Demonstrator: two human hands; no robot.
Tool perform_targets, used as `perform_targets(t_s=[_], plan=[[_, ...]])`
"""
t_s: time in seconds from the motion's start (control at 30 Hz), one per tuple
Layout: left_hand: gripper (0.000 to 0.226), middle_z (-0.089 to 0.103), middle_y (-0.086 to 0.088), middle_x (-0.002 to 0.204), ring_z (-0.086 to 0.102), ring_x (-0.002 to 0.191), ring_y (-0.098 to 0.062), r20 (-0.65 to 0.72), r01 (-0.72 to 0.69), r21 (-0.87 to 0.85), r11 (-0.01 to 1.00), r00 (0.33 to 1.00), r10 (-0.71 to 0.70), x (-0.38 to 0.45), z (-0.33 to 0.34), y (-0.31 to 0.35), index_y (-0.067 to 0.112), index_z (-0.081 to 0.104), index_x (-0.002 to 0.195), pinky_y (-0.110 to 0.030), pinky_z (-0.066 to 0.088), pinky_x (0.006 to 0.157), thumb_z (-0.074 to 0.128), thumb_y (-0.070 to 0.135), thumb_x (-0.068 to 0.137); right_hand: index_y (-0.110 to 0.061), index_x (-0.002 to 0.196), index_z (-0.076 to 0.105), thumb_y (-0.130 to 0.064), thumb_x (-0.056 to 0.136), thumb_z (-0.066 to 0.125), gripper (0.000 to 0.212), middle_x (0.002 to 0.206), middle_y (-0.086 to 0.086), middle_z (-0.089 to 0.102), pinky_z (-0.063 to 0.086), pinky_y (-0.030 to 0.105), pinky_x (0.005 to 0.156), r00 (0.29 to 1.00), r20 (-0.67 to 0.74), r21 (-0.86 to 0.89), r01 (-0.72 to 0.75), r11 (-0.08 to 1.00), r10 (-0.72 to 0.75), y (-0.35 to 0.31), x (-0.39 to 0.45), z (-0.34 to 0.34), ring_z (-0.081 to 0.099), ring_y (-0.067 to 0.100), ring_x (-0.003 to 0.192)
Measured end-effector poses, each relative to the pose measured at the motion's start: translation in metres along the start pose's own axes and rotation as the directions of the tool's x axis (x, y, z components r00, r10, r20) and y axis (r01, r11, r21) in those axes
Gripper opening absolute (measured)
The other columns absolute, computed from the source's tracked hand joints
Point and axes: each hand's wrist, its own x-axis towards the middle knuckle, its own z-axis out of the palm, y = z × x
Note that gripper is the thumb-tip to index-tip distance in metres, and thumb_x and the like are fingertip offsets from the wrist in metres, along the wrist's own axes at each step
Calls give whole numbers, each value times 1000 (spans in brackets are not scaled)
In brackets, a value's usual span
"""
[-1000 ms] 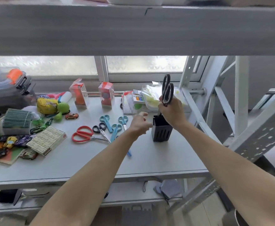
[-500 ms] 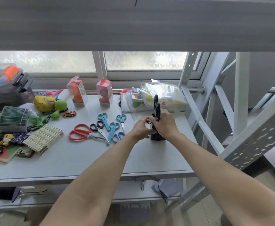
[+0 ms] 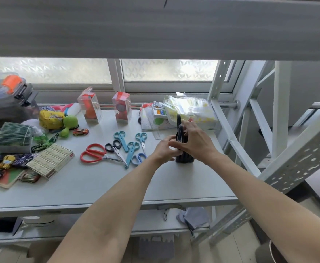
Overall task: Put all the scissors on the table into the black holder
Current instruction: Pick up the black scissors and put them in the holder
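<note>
The black holder stands on the grey table, right of centre. My left hand grips its left side. A pair of black scissors stands blades-down in the holder with its handles sticking up. My right hand is around those handles, fingers stretched along them and thumb across the front. Left of the holder lie red scissors, small black-handled scissors and several teal and blue scissors.
Toys, card boxes and a grey toolbox crowd the table's left side. Two clear boxes and a plastic bag sit at the back. A white rack upright slants just right of the holder, with a shelf overhead.
My right hand has lowered the black scissors from above the holder down into it. My left hand moved right and took hold of the holder.
</note>
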Motion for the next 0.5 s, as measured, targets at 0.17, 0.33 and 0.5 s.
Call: perform_targets(t_s=[0.17, 0.33, 0.5], plan=[[65, 53, -7, 133, 63, 115, -34, -31, 2, 49, 999, 1000, 0, 2, 2, -1, 18, 45, 144, -43, 58, 84, 69, 5, 86, -21, 143, 40, -84, 79, 21, 91, 128, 0, 55, 51, 40, 91, 988, -151, 227, 27, 974, 8, 2, -3, -13, 58, 14, 108], [69, 49, -4, 133, 63, 113, -36, -48, 10, 70, 998, 999, -7, 2, 0, -7, 18, 43, 147, -35, 58, 75, 71, 7, 85, -13, 122, 59, -66, 92, 23, 70, 115, 5, 63, 47, 31, 83, 940, -334, 317, 45, 947, 68, -17, 1, -24, 58, 13, 92], [43, 61, -13, 125, 65, 70, -22, -240, -17, 83, 996, 970, 37, -10, -24, -30, 7, 55, 133, -27, 54, 62, 62, 9, 90, -13, 102, 64, -29, 100, 43, 27, 96, 1, 64, 47, 35, 71, 846, -525, 164, 205, 965, -90, -61, 12, -16, 55, 13, 73]])
